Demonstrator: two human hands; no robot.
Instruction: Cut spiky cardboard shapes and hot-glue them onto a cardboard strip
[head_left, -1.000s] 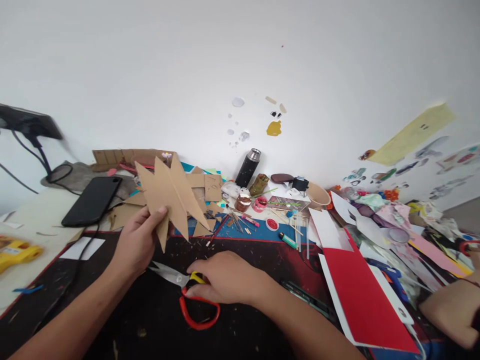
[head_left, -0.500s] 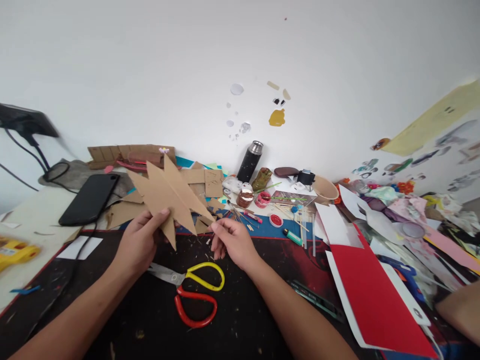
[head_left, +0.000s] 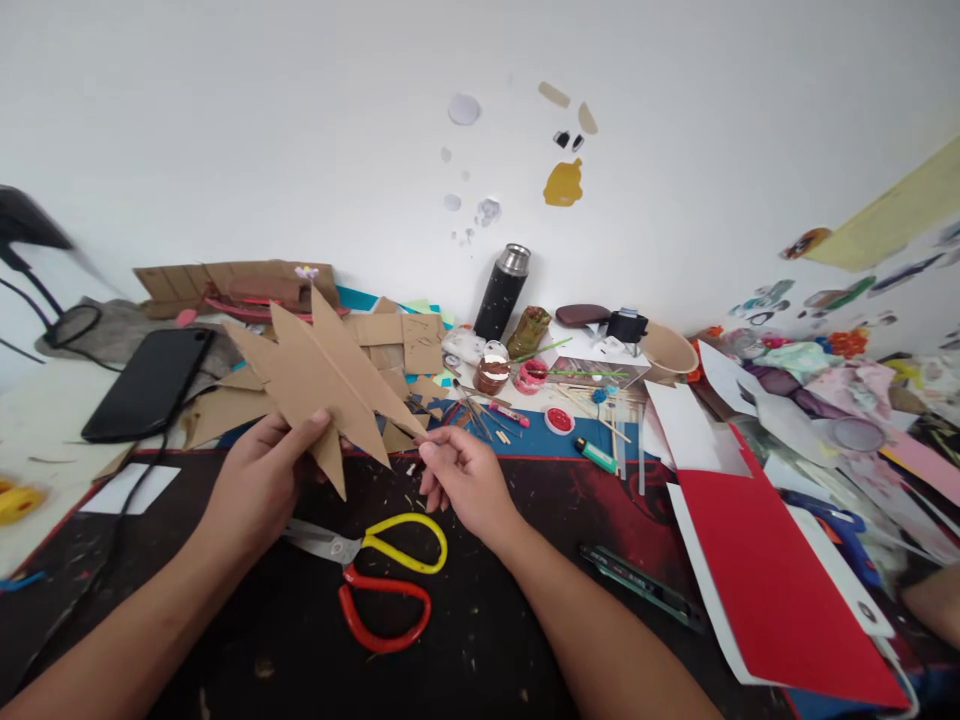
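A spiky piece of brown cardboard with long pointed tips is held up above the dark mat. My left hand grips its lower left part, the thumb flat on the front face. At the right, my right hand pinches the end of one long point between thumb and fingers. Below the cardboard lie scissors with one yellow and one red handle, their blades partly hidden behind my left hand.
A black phone lies at the left. Behind are cardboard scraps, a black flask and small paint jars. A utility knife and red sheet are to the right. Part of another person's arm shows at the right edge.
The view has shifted a little, so the wall shapes sit higher and the table items further outward. Both hands keep their hold on the cardboard, with hardly any movement.
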